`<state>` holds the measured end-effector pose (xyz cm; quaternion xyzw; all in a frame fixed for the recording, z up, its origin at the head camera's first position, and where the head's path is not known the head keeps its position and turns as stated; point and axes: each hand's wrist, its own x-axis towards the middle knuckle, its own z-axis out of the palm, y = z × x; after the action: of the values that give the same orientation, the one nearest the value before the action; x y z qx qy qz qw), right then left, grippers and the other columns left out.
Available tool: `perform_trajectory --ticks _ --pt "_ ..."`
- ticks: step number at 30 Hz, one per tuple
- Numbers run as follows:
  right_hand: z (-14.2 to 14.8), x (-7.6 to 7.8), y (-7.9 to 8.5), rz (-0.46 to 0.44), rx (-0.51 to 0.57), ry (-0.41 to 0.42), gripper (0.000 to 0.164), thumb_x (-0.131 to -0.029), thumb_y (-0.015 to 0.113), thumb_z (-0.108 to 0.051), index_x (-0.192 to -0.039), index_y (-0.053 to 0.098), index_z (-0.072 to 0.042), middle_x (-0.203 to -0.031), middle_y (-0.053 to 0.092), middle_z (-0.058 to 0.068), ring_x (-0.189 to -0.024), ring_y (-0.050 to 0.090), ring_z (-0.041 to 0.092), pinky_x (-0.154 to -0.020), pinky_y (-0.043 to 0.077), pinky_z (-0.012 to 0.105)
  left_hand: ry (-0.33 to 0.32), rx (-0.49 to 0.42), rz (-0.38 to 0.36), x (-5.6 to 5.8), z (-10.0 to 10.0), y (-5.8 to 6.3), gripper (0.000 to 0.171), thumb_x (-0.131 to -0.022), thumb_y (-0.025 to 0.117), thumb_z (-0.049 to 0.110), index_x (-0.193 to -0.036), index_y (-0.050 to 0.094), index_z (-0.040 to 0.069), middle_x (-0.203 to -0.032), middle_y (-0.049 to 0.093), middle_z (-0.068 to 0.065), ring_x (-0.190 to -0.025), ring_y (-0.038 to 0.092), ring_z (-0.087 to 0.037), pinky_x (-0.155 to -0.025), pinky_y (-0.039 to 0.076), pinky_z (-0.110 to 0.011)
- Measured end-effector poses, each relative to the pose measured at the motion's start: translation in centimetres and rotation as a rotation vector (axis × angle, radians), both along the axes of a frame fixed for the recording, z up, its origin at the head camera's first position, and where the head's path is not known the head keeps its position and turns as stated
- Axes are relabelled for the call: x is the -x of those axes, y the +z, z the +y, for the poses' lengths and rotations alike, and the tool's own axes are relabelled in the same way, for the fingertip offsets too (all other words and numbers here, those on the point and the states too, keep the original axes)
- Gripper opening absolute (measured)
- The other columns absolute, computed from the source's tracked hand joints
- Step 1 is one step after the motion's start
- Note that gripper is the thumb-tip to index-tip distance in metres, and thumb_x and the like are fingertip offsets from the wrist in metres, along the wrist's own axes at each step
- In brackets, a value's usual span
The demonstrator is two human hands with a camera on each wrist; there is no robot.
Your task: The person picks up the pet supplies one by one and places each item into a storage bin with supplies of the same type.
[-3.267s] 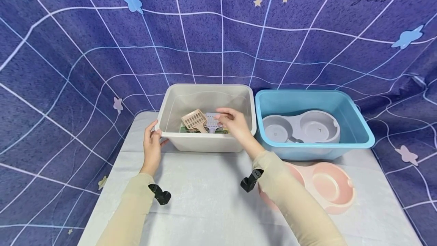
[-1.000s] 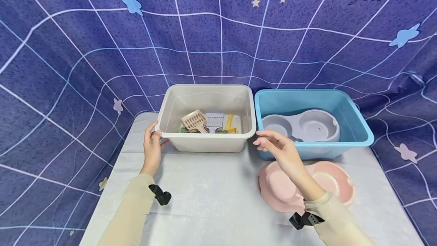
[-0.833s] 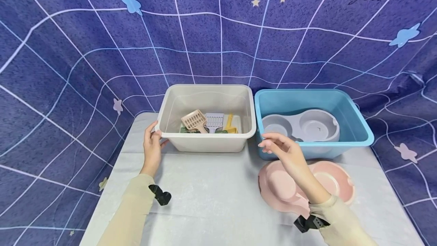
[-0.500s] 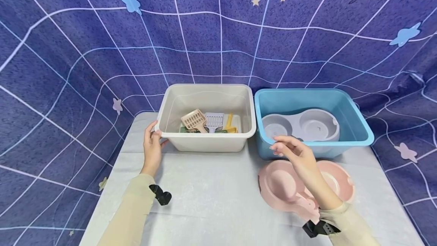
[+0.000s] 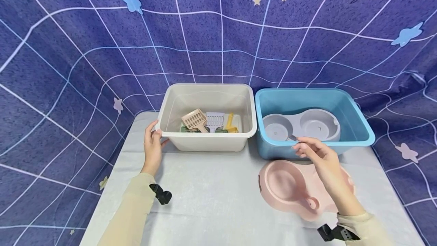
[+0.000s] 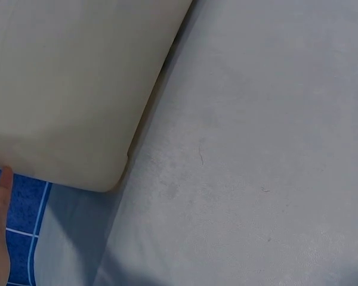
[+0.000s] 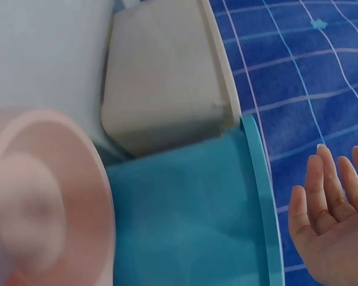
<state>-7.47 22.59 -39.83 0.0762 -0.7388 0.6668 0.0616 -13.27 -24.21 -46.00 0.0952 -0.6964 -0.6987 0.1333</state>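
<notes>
Blue tub (image 5: 353, 122), cloth (image 5: 235, 37) behind, pink bowl (image 5: 285, 181) nearer

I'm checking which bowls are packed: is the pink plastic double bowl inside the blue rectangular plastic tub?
No, the pink plastic double bowl lies on the white-covered table, in front of the blue rectangular plastic tub.

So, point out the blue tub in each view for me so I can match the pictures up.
Head: right of centre, the blue tub stands beside the beige tub.
Left wrist: not in the picture.
Right wrist: lower centre, cut off by the bottom edge.
Shared landmark: the beige tub, upper left in the left wrist view, upper centre in the right wrist view.
</notes>
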Motion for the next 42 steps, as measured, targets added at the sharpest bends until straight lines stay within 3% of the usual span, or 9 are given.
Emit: perform_trajectory --ticks 6,9,16,23,32,38,42 --pt "2.3 -0.1 0.3 0.031 0.061 -0.02 0.024 -0.1 0.055 -0.005 -0.121 0.064 0.003 -0.095 0.071 0.003 -0.086 0.067 0.013 -0.077 0.054 0.019 -0.004 -0.013 0.015 0.1 -0.1 -0.2 0.047 -0.104 0.033 0.01 -0.151 0.032 0.007 -0.13 0.044 -0.02 -0.111 0.052 -0.018 -0.104 0.043 -0.056" --pt "3.4 -0.2 0.4 0.056 0.108 -0.032 0.023 -0.1 0.054 -0.001 -0.12 0.063 0.004 -0.095 0.072 0.003 -0.085 0.067 0.013 -0.076 0.054 0.018 -0.003 -0.019 0.018 0.1 -0.1 -0.2 0.047 -0.103 0.033 0.009 -0.15 0.032 0.007 -0.129 0.044 -0.022 -0.107 0.053 -0.014 -0.104 0.043 -0.057" --pt "5.4 -0.5 0.8 0.138 0.227 -0.06 0.022 -0.099 0.05 0.007 -0.117 0.06 0.014 -0.094 0.072 0.007 -0.082 0.067 0.015 -0.074 0.056 0.019 0.008 -0.019 0.013 0.1 0.0 -0.1 0.049 -0.102 0.033 0.008 -0.151 0.032 0.007 -0.127 0.044 -0.02 -0.107 0.052 -0.014 -0.104 0.043 -0.057" --pt "7.4 -0.9 1.3 0.151 0.304 -0.126 0.023 -0.097 0.052 0.009 -0.117 0.059 0.016 -0.092 0.074 0.009 -0.08 0.069 0.015 -0.074 0.057 0.019 0.016 -0.016 0.005 0.2 0.0 -0.3 0.047 -0.102 0.033 0.008 -0.15 0.034 0.007 -0.127 0.045 -0.02 -0.106 0.053 -0.012 -0.103 0.043 -0.058" --pt "9.9 -1.4 1.5 0.127 0.237 -0.266 0.024 -0.096 0.057 0.005 -0.118 0.061 0.015 -0.091 0.074 0.006 -0.078 0.069 0.013 -0.073 0.055 0.015 0.03 -0.028 0.015 1.4 -1.2 -3.1 0.047 -0.104 0.033 0.012 -0.151 0.035 0.017 -0.125 0.046 -0.01 -0.117 0.05 -0.026 -0.102 0.047 -0.051" --pt "11.6 -1.4 1.6 0.126 0.253 -0.334 0.024 -0.096 0.058 0.005 -0.117 0.062 0.014 -0.09 0.074 0.005 -0.076 0.07 0.012 -0.071 0.056 0.014 0.049 -0.009 0.031 1.4 -1.2 -3.3 0.045 -0.104 0.034 0.012 -0.148 0.039 0.017 -0.121 0.049 -0.007 -0.112 0.053 -0.021 -0.094 0.054 -0.038" --pt "12.8 -1.5 1.6 0.12 0.323 -0.371 0.023 -0.096 0.058 0.004 -0.117 0.064 0.01 -0.089 0.075 0.007 -0.076 0.071 0.013 -0.071 0.056 0.015 0.049 -0.013 0.034 1.4 -1.1 -3.2 0.045 -0.104 0.034 0.011 -0.148 0.039 0.016 -0.122 0.048 -0.009 -0.11 0.054 -0.018 -0.095 0.053 -0.038"
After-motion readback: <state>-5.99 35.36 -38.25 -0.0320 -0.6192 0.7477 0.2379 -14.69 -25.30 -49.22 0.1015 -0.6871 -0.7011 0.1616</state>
